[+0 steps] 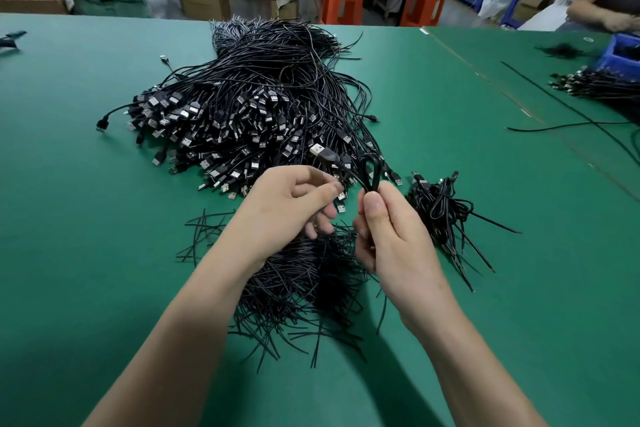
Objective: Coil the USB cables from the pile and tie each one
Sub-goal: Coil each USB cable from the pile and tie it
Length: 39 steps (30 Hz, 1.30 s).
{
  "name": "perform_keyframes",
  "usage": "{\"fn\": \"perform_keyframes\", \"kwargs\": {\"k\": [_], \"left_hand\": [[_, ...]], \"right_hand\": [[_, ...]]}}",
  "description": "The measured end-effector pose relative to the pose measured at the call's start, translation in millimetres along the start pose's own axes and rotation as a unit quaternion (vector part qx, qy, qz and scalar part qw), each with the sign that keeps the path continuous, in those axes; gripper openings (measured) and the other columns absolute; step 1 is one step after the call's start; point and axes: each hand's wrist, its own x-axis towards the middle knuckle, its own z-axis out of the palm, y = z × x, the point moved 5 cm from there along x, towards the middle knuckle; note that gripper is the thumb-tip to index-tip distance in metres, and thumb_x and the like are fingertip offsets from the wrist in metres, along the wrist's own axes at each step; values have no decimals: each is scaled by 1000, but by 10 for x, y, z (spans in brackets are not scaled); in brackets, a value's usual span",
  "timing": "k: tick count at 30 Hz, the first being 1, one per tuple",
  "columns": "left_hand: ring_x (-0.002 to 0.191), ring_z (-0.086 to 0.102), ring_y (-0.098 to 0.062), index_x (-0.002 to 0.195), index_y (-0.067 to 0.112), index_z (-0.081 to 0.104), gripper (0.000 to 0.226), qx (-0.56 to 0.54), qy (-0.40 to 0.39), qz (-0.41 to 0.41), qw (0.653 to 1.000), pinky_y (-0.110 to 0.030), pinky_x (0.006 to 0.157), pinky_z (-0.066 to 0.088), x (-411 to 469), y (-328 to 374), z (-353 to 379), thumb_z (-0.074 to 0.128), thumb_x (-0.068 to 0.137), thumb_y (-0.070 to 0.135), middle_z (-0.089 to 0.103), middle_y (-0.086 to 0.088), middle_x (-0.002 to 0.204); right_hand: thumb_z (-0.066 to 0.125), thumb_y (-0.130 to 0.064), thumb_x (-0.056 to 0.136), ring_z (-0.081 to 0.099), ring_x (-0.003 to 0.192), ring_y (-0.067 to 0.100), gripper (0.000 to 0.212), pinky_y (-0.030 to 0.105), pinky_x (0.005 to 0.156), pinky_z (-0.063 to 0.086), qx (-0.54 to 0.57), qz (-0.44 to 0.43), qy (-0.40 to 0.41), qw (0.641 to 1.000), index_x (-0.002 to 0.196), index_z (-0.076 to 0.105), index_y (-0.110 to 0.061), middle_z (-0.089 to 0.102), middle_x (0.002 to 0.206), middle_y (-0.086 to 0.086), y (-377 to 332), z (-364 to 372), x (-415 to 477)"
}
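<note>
Two bare forearms reach in from the near edge over a matte green table (pixel 86 184). Nearer than the pile, beneath the wrists, lies a bristly heap of thin, straight black ties (pixel 304 274).

Just on the near side of the pile, the right hand (pixel 391 236) has its grip closed on a thin, glossy black cable (pixel 332 158). Thumb lies on top and fingers curl under, pinching the base of a small teardrop loop that stands up and away. The cable's long axis runs from that grip up and left to a silver-tipped plug (pixel 318 150), which points toward the pile.

The left hand (pixel 294 204) is curled, thumb and forefinger nipped together beside the cable. Whether its grip holds the cable I cannot tell.

Right of the pile's near edge sits a small clump of coiled cables (pixel 440 204) with stiff ends splayed.

The pile (pixel 249 107) is a large tangled mound, with the plugs massed on its near side and loose black strands fanning to the far side.
</note>
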Motion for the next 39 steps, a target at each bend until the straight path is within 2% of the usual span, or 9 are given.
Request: {"fn": "perform_keyframes", "kwargs": {"k": [5,9,18,21,26,32,35,37,39], "left_hand": [[52,61,-7,81,8,71,24,-71,8,19,997,-18,50,50,-25,83,180,61,103,8,68,1,63],[55,61,-7,81,3,71,26,-100,11,17,995,-18,54,50,-32,80,276,59,103,6,67,2,66],[94,62,-8,111,19,82,27,-238,-129,-36,962,-25,76,53,-27,-13,311,61,97,27,69,0,101],[102,63,-11,118,20,79,30,-276,-160,-49,946,-26,80,53,-38,-60,314,61,94,20,73,-3,113],[98,65,4,111,36,80,29,-186,-108,2,977,-13,80,50,-33,-60,342,68,89,23,77,10,113],[93,64,-1,86,31,80,16,-97,-94,71,988,-16,88,47,12,-44,339,67,93,26,70,14,91],[87,65,5,89,6,76,21,-121,-93,69,986,-10,83,46,19,-79,349,66,95,22,71,16,88],[90,66,3,102,-4,76,32,-161,-101,52,980,-10,82,48,9,-90,335,72,92,26,76,8,101],[88,64,-3,105,18,83,28,-191,-114,36,974,-15,85,49,-13,-73,329,78,83,35,72,-10,112]], "right_hand": [[39,-32,109,35,54,13,34,37,50,31,-90,-33,14,995,76,41,-32,42,59,-9,-48,21,-30],[39,-33,109,34,51,8,36,25,48,28,-166,-55,55,983,73,36,-36,47,57,-16,-59,-28,-47],[36,-35,109,40,61,21,35,47,59,38,-136,-19,80,987,84,49,-14,45,66,-4,-39,-152,-29],[37,-37,107,35,57,13,35,38,55,30,-91,-8,64,994,84,51,-16,41,61,-10,-18,-153,-23],[36,-30,111,29,47,4,37,19,45,25,-15,32,32,999,78,52,-24,35,55,-16,13,-152,-36],[38,-31,110,31,49,5,41,29,51,27,-40,14,15,999,69,45,-30,39,56,-16,-14,-107,-61],[37,-31,109,31,50,4,36,29,52,27,-49,5,-11,999,81,51,-15,39,55,-16,-30,-80,-63],[35,-27,111,28,49,3,37,23,49,26,-35,15,-37,999,86,56,-10,36,54,-16,-43,-79,-62],[36,-24,112,25,48,3,36,16,45,24,12,41,-68,997,85,58,-13,33,56,-15,-57,-91,-66]]}}
